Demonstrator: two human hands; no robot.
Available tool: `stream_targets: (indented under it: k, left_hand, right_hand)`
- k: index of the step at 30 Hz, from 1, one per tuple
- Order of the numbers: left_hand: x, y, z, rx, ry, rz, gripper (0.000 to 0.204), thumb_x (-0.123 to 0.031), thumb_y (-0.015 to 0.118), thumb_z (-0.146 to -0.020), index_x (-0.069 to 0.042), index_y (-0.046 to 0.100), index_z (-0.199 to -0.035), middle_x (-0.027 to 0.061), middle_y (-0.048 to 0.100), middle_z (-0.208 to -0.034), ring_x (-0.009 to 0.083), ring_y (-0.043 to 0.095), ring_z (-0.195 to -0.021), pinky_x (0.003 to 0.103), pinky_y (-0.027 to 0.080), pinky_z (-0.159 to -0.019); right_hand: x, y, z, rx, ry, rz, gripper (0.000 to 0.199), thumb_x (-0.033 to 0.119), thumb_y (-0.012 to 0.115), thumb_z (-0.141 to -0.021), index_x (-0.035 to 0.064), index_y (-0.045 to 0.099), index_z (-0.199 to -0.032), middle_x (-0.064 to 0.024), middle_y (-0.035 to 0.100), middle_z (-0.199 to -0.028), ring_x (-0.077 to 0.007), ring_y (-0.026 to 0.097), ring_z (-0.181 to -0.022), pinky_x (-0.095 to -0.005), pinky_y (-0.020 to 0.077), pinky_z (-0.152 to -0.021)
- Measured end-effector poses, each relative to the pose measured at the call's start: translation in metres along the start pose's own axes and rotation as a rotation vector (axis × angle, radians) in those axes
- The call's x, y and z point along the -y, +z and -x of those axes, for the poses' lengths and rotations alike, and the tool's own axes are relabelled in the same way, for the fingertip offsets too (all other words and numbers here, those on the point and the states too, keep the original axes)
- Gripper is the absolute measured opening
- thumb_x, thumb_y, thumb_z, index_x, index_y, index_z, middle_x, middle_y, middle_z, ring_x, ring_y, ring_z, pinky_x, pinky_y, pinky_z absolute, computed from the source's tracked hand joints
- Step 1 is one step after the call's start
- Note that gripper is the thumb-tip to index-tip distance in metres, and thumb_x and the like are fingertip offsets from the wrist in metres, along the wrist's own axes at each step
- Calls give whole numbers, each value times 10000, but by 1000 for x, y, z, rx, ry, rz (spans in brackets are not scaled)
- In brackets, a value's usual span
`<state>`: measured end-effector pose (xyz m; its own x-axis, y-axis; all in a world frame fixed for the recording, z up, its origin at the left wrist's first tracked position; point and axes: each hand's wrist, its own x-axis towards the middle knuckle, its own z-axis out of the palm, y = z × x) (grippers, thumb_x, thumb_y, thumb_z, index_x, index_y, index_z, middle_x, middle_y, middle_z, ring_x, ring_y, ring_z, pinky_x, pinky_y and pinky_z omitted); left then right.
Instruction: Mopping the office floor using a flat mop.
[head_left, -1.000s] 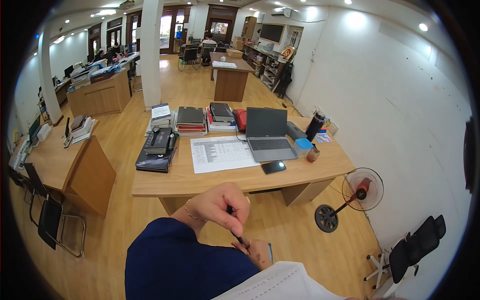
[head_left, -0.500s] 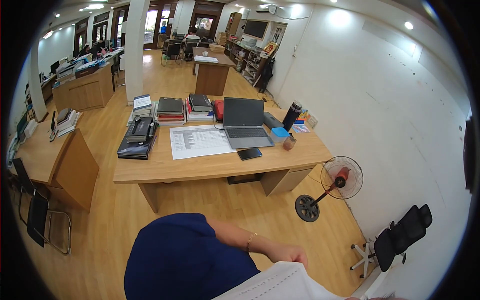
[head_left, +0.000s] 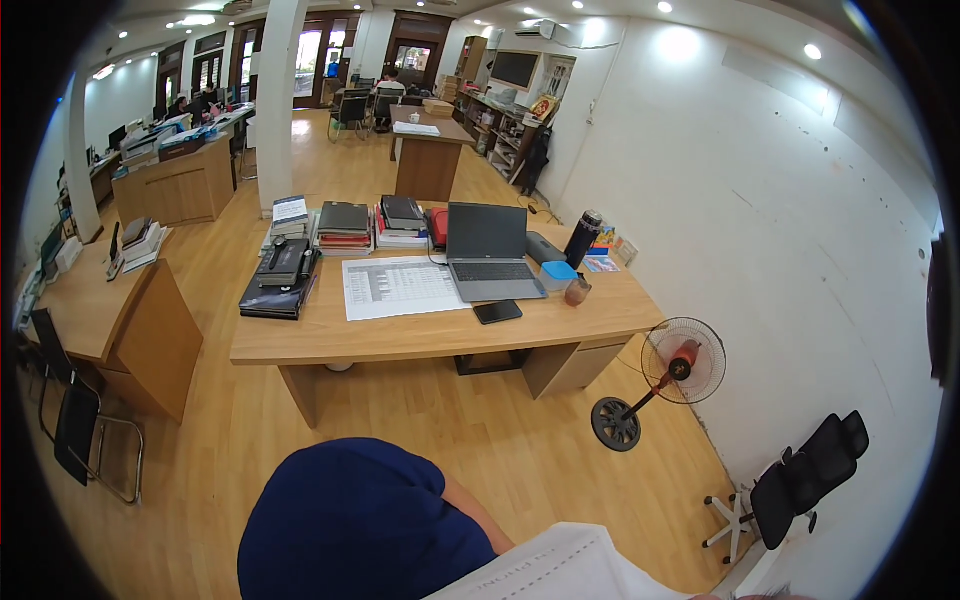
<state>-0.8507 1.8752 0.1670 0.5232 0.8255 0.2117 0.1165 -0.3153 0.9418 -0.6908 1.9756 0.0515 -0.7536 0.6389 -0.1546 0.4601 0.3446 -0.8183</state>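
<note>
Looking down, I see white paper (head_left: pixel 560 570) beside my blue sleeve (head_left: pixel 360 530). Neither hand shows, so I cannot tell their grip. The bench (head_left: pixel 420 335) stands well apart.

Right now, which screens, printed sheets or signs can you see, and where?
Laptop: open on the wooden desk, dark screen, grey body.
Phone: flat before the laptop, black.
Printed sheet: left of the laptop, white, grey table.
Wall screen: far wall, dark rectangle.
</note>
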Motion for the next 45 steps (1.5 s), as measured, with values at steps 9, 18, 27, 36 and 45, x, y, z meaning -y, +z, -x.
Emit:
stream_targets:
  k: [9,18,27,36,45]
  left_hand:
    - [-84,-52,89,-23,-179,-38,380,-393,671,-843,-25,676,-937,63,660,-723,96,488,-623,319,416,-563]
    - [-220,-59,260,-367,-174,-73,350,-243,636,-841,-2,522,-613,-22,489,-544,80,406,-468,264,333,-398]
    - [-302,12,403,-725,-241,-210,453,-284,632,-891,0,440,-595,20,320,-509,92,286,-500,306,259,-448]
    - [-442,92,491,-1074,-431,-426,339,-181,657,-867,1,518,-617,62,392,-510,157,344,-460,322,292,-447]
    - [-511,137,486,-1224,-412,-697,258,-133,721,-801,19,595,-635,120,576,-573,256,581,-504,296,427,-477]
  right_hand:
    - [-16,40,-1,121,114,-179,201,183,557,-882,45,559,-737,-50,499,-636,-117,441,-591,-287,363,-506]
    - [170,172,-24,27,-470,-84,200,243,692,-757,53,638,-786,-141,595,-643,-210,611,-611,-340,456,-552]
    - [303,307,-16,583,-570,78,208,237,696,-760,54,660,-853,-139,622,-702,-224,609,-655,-329,471,-610]
    - [438,416,71,1077,-793,-53,354,364,698,-791,28,587,-815,-83,574,-677,-180,524,-613,-324,409,-550]
    - [450,471,87,1412,-1048,-215,390,362,686,-826,36,500,-722,-76,520,-693,-155,459,-641,-320,399,-577]
